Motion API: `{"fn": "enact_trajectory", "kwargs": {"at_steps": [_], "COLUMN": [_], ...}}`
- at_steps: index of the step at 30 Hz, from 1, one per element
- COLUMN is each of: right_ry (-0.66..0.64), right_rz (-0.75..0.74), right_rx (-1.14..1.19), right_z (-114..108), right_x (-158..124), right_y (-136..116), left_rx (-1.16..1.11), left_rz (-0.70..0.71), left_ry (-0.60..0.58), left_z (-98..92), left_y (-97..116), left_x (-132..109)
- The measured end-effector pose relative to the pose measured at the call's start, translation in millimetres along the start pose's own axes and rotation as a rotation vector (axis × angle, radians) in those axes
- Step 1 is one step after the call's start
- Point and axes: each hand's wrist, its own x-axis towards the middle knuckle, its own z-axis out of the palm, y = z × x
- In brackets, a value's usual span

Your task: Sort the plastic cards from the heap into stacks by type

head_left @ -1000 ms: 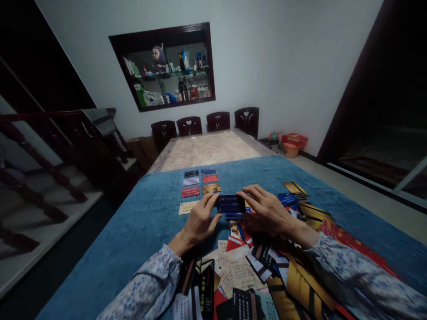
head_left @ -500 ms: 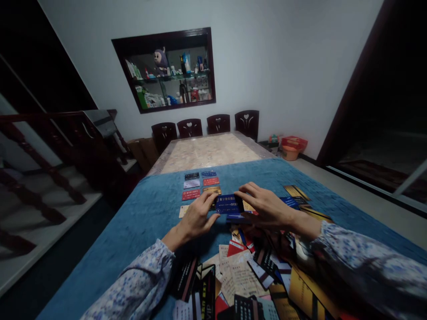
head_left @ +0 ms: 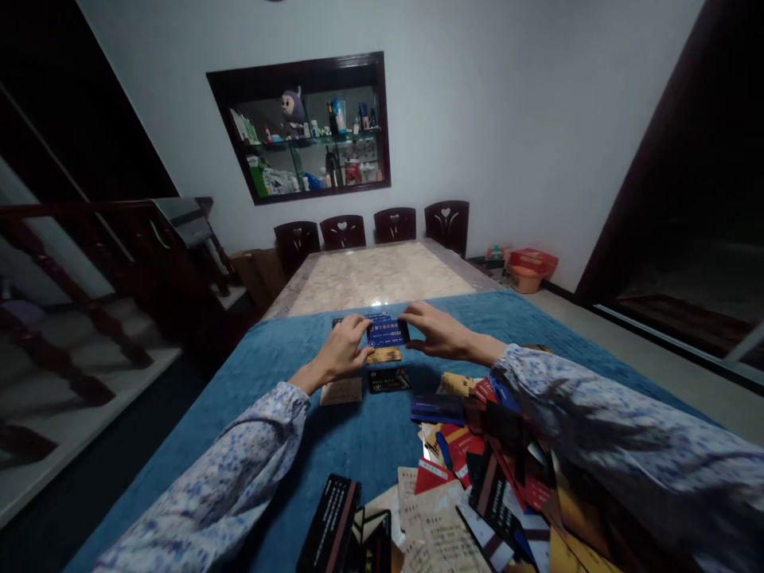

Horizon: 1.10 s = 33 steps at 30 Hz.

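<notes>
Both my hands hold a dark blue card (head_left: 387,332) by its ends, out over the far part of the blue cloth (head_left: 263,414). My left hand (head_left: 343,350) pinches its left end, my right hand (head_left: 435,331) its right end. The card hovers over a small grid of laid-out cards, mostly hidden by my hands. Below it lie a gold card (head_left: 383,356), a black card (head_left: 388,380) and a beige card (head_left: 341,391). A loose heap of mixed cards (head_left: 471,469) covers the cloth near me on the right.
Beyond the cloth the marble table top (head_left: 376,274) runs to several dark chairs (head_left: 394,224) at the wall. A wall niche with shelves (head_left: 310,127) hangs above. A stair rail (head_left: 89,263) stands left, an orange basin (head_left: 528,267) on the floor right.
Both hands have carried the dark blue card forward, away from the heap, to the far rows of laid-out cards. The view has shifted slightly.
</notes>
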Motion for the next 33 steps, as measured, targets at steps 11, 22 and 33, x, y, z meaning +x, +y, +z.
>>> {"fn": "enact_trajectory", "kwargs": {"at_steps": [11, 22, 33], "right_ry": [-0.116, -0.197, -0.253], "right_rz": [0.102, 0.214, 0.282], "right_rx": [0.037, 0.047, 0.019], "right_z": [42, 86, 119], "right_x": [58, 83, 92], "right_y": [46, 90, 114], "left_rx": [0.105, 0.154, 0.178], "left_rz": [-0.147, -0.298, -0.385], "left_ry": [-0.119, -0.289, -0.424], "left_z": [29.6, 61.1, 82.4], "left_y": [-63, -98, -110], "left_x": [40, 76, 89]}}
